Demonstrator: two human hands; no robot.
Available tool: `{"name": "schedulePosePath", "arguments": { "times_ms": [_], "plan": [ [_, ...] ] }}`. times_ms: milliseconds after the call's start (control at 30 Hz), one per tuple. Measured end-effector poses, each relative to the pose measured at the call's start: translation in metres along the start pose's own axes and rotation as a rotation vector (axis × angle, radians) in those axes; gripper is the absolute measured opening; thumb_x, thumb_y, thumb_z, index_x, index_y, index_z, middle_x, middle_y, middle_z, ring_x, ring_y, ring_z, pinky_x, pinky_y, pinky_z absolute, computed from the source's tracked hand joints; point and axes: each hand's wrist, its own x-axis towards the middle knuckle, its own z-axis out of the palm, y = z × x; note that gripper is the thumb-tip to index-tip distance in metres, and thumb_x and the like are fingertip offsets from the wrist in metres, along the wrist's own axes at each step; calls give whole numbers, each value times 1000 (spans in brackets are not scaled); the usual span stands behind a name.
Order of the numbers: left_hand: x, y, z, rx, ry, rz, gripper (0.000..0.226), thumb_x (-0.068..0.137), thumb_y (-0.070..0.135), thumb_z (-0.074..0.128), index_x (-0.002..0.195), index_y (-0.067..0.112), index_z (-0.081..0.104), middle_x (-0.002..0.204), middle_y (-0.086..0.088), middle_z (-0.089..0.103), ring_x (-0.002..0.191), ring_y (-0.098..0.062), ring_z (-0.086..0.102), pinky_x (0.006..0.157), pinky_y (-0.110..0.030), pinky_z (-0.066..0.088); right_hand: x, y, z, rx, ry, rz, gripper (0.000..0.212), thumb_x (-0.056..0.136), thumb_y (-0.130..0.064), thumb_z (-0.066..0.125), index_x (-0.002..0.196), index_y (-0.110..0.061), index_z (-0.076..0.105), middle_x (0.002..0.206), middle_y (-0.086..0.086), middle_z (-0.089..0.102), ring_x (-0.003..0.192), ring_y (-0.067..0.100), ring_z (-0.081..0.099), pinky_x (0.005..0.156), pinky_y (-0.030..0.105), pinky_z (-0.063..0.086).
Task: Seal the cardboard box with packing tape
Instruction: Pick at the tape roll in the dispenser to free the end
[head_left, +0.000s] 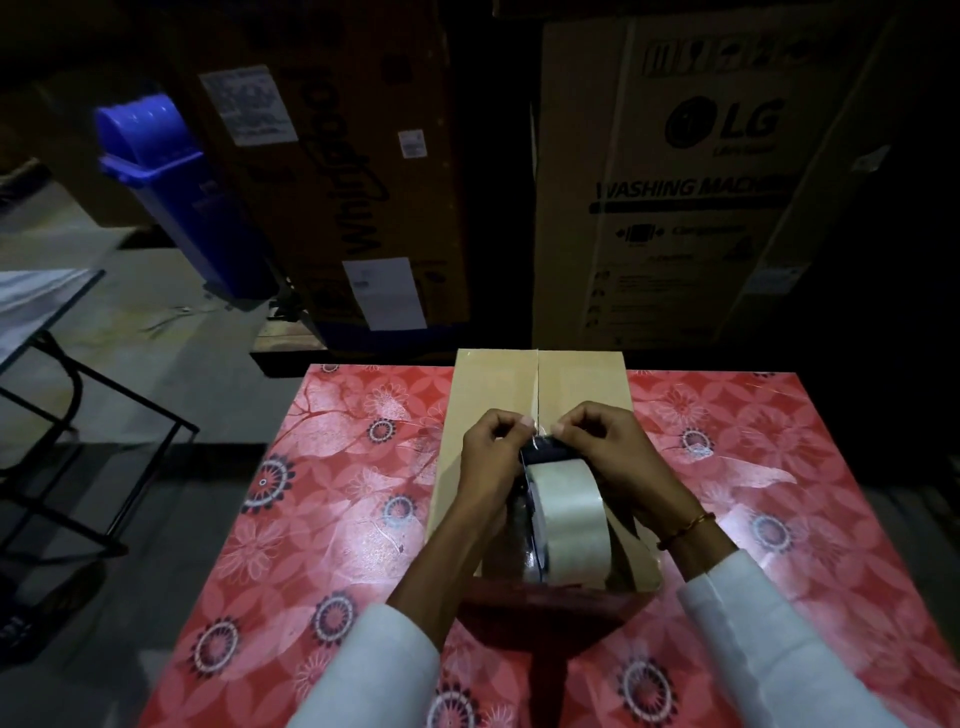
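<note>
A brown cardboard box (493, 384) lies lengthwise on the red flowered table (332, 519), its two top flaps closed with a seam down the middle. A tape dispenser with a roll of clear packing tape (566, 514) rests on the box's near half. My left hand (491, 457) and my right hand (605, 447) meet at the dispenser's front end. The fingertips of both pinch the tape's free end just above the seam. The hands hide the dispenser's front part and handle.
Big appliance cartons (675, 176) stand behind the table. A blue swing-lid bin (171, 192) leans at the back left. A black metal-framed stand (62, 395) is on the floor to the left. The table edges are near on the left and right.
</note>
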Motion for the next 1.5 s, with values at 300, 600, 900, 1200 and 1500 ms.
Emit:
{"name": "schedulePosePath", "arguments": {
  "times_ms": [300, 600, 900, 1200, 1500],
  "plan": [
    [3, -5, -5, 167, -22, 167, 12, 95, 14, 63, 83, 16, 62, 79, 0, 65, 78, -19, 61, 81, -45, 53, -7, 5, 11, 3, 38, -26, 15, 98, -18, 62, 85, -12, 62, 76, 4, 63, 69, 16, 58, 56, 30, 46],
    [7, -4, -4, 232, -54, 220, 11, 95, 14, 60, 86, 12, 64, 79, 0, 66, 77, -16, 62, 79, -41, 53, -4, 13, 8, 83, 4, -6, 17, 100, -23, 60, 83, -19, 61, 82, 4, 59, 71, 23, 56, 55, 34, 44],
    [11, 12, -8, 31, -194, -9, 17, 93, 5, 59, 79, 12, 66, 81, -9, 65, 82, -25, 62, 81, -42, 51, -5, 6, -6, 299, -108, 79, 18, 101, -15, 59, 107, 1, 64, 106, 15, 64, 86, 26, 65, 67, 30, 54],
    [14, 21, -13, 44, -257, -125, 13, 91, 13, 62, 78, 13, 65, 77, -5, 69, 89, -29, 64, 85, -46, 47, -7, 7, 3, 172, -12, 11, 15, 99, -15, 61, 99, -4, 71, 98, 25, 68, 80, 30, 63, 65, 38, 50],
    [14, 32, -22, 67, -420, -221, 22, 94, 28, 62, 79, 12, 65, 91, -9, 66, 95, -27, 59, 84, -39, 46, -1, 12, 4, 221, 38, 42, 12, 97, -5, 62, 95, 3, 70, 86, 26, 65, 77, 29, 59, 64, 33, 50]
  ]
}}
